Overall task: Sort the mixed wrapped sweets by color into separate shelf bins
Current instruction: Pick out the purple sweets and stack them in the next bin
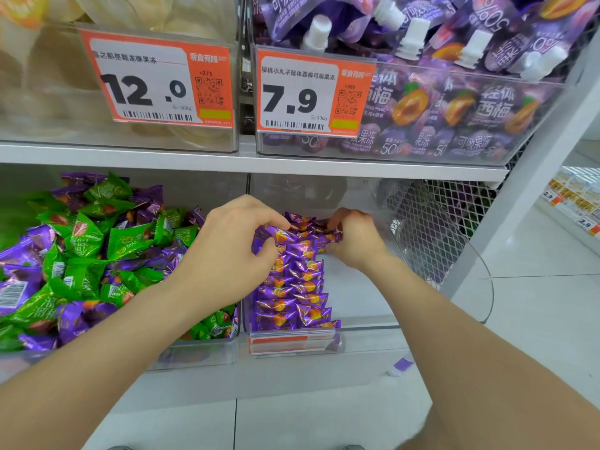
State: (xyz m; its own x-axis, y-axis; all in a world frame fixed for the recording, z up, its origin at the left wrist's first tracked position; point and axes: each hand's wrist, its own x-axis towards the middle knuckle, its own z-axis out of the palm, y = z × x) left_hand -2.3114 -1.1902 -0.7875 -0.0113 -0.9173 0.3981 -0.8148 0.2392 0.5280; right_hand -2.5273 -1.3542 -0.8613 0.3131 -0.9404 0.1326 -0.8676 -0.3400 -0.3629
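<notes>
On the lower shelf, the left clear bin (194,355) holds a loose heap of mixed green sweets (87,235) and purple sweets (19,287). The right clear bin (367,326) holds only purple sweets (292,297), laid in tidy rows along its left side. My left hand (227,251) reaches over the divider and pinches purple sweets at the back of those rows. My right hand (354,238) is curled round purple sweets at the far end of the same rows. The sweets under both hands are partly hidden.
The upper shelf carries a bin of pale jelly packs (113,92) and a bin of purple spouted pouches (454,102), each with an orange price tag. A wire mesh panel (431,222) closes the right side. One purple wrapper (401,367) lies on the shelf base.
</notes>
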